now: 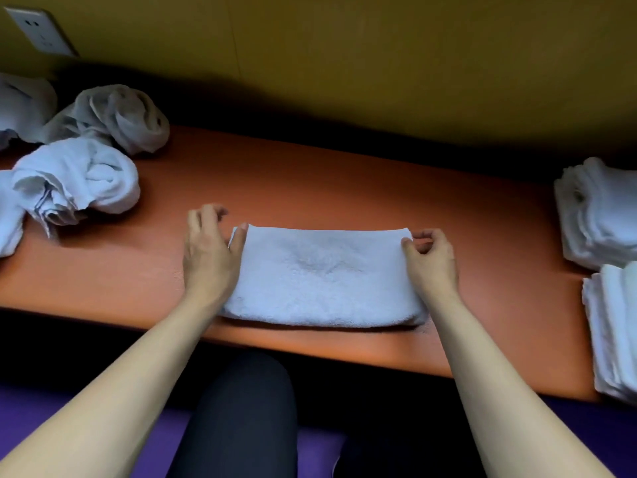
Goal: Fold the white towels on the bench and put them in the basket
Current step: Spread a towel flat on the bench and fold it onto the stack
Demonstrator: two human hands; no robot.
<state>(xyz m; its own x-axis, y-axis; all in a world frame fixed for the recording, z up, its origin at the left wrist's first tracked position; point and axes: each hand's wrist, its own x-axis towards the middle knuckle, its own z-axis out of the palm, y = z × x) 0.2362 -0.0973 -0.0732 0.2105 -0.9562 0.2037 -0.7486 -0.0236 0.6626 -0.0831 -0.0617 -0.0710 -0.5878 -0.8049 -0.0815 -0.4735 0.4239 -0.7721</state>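
Observation:
A white towel (320,277) lies folded into a long flat rectangle on the orange bench (344,188), near its front edge. My left hand (206,253) is at the towel's far left corner, with the thumb lying on the cloth and the fingers loosely spread beyond the edge. My right hand (432,260) has its fingers curled and pinches the towel's far right corner. No basket is in view.
Several crumpled white towels (79,181) lie heaped at the bench's left end. Two stacks of folded towels (599,215) sit at the right end. A yellow wall with a socket (38,32) runs behind. My dark-clad knee (241,419) is below the bench's front edge.

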